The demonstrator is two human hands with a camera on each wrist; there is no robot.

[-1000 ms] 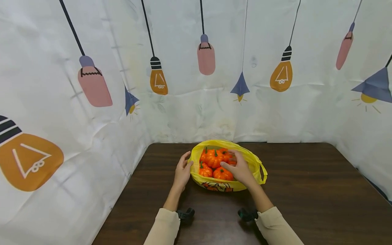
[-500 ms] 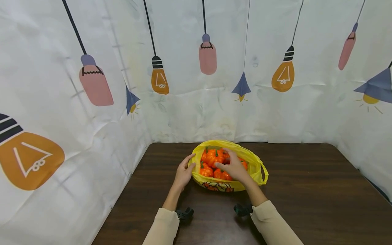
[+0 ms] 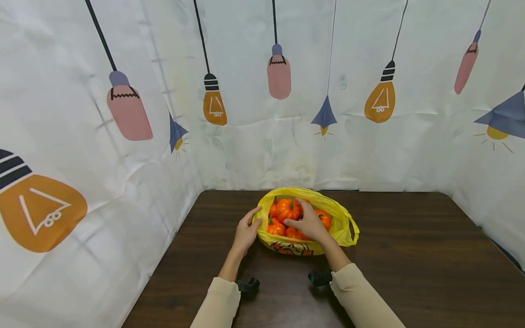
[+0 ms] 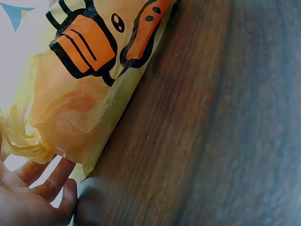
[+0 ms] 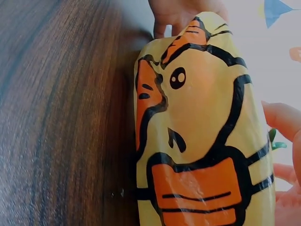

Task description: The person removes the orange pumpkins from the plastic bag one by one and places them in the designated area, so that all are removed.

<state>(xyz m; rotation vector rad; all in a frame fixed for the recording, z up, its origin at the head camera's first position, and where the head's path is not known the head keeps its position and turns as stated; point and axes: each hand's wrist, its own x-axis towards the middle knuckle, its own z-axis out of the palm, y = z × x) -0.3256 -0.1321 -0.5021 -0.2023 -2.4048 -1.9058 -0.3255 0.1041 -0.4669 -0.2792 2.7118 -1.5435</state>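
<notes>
A yellow plastic bag (image 3: 338, 228) with a printed cartoon face (image 5: 197, 94) lies with its mouth open on the table. Inside it are several glossy orange miniature pumpkins (image 3: 287, 210) with green stems. At the bag's left rim my left hand (image 3: 245, 233) touches the plastic with extended fingers; the left wrist view shows these fingers (image 4: 55, 176) against the bag's side. My right hand (image 3: 311, 224) reaches over the pumpkins, thumb and fingers spread apart around the middle of the pile. It covers part of them, and whether it touches one I cannot tell.
The dark wooden table (image 3: 410, 255) extends to both sides of the bag and in front of it. A white sheet (image 3: 262, 155) printed with lamps and bulbs hangs behind the table and along its sides. A bag handle loop (image 3: 353, 232) sticks out at the right.
My right hand has shifted left across the pumpkins, uncovering one at the right of the bag. My left hand stays at the left rim.
</notes>
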